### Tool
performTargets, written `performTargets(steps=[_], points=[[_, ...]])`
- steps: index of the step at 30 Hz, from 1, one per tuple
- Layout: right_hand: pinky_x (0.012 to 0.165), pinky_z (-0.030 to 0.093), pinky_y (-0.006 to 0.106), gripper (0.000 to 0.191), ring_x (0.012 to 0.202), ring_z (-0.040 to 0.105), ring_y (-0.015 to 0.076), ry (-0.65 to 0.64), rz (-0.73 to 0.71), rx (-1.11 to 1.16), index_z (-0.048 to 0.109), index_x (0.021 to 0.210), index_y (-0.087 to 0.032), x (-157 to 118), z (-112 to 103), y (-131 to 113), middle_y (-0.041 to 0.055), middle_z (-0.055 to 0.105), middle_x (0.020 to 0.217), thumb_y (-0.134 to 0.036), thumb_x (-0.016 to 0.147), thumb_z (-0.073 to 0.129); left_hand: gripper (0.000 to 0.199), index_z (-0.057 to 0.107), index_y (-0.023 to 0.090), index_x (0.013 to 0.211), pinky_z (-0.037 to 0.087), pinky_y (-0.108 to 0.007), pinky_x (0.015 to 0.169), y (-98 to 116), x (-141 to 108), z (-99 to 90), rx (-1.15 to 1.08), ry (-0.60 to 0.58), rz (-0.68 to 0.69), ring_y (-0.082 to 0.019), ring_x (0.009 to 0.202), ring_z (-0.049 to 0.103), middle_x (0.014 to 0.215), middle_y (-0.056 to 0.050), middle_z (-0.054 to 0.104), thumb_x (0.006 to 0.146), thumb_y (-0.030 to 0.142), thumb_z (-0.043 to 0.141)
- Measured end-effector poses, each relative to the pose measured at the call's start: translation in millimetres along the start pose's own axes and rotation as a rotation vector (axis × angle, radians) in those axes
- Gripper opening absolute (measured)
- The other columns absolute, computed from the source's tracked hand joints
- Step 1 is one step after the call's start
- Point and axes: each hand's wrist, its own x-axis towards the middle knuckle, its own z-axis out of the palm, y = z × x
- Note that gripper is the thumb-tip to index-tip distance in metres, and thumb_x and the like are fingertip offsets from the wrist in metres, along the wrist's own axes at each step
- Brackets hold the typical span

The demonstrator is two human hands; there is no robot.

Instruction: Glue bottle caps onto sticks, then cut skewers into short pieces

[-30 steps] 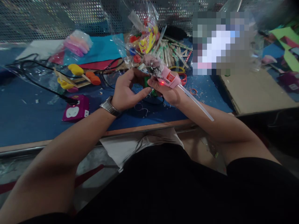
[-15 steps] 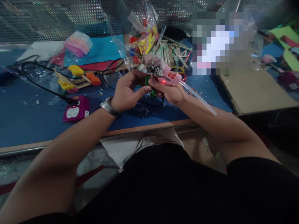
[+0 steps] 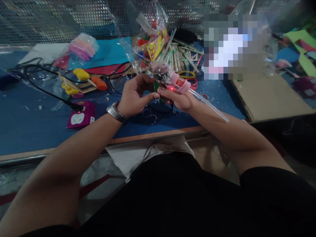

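Observation:
In my right hand (image 3: 181,98) is a pink hot glue gun (image 3: 181,84), its red light lit. A long clear glue stick (image 3: 209,104) runs from its back end over my right forearm. Grey-white fluffy clumps (image 3: 161,71) cover the gun's front, so its nozzle is hidden. My left hand (image 3: 135,97), with a metal wristwatch (image 3: 116,112) on its wrist, is closed close to the gun. Between its thumb and fingers sits a small green plastic piece (image 3: 156,87), perhaps a bottle cap. The tips of both hands almost meet around it.
On the blue table, a purple power socket (image 3: 81,115) with a black cord stands at left. Behind it lies a stick frame with yellow and orange caps (image 3: 85,85). Bundled wooden sticks (image 3: 176,56) and a plastic bag (image 3: 155,42) lie beyond my hands; cardboard (image 3: 269,95) is at right.
The glue gun has shifted slightly left and tilted a little in my right hand. My left hand stays almost still, with the green piece in it.

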Motion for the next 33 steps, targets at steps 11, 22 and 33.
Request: performTargets(steps=[11, 22, 33], points=[[0.051, 0.036, 0.030, 0.056, 0.056, 0.042, 0.0127, -0.015, 0.031, -0.097, 0.055, 0.077, -0.026, 0, -1, -3, -0.0058, 0.046, 0.062, -0.072, 0.085, 0.086, 0.068, 0.072, 0.024, 0.106, 0.068, -0.036, 0.087, 2, -1, 2.6, -0.065, 0.040, -0.070, -0.022, 0.094, 0.080, 0.092, -0.003, 0.074, 0.070, 0.074, 0.099], [0.052, 0.039, 0.030, 0.060, 0.059, 0.044, 0.0126, 0.087, 0.025, -0.104, 0.057, 0.087, -0.027, 5, 0, 3, -0.0056, 0.054, 0.069, -0.079, 0.084, 0.087, 0.055, 0.073, 0.022, 0.107, 0.067, -0.036, 0.078, 10, 3, 5.0, -0.129, 0.075, -0.220, -0.023, 0.087, 0.082, 0.091, -0.004, 0.074, 0.085, 0.068, 0.094], [0.068, 0.062, 0.035, 0.058, 0.084, 0.068, 0.0224, 0.243, -0.156, -0.191, 0.069, 0.100, -0.026, 2, -2, 5, 0.0027, 0.069, 0.089, -0.078, 0.083, 0.088, 0.064, 0.070, 0.020, 0.092, 0.062, -0.034, 0.060, 21, 1, 8.8, -0.359, -0.077, -0.534, -0.029, 0.086, 0.081, 0.074, -0.004, 0.058, 0.098, 0.084, 0.067]])
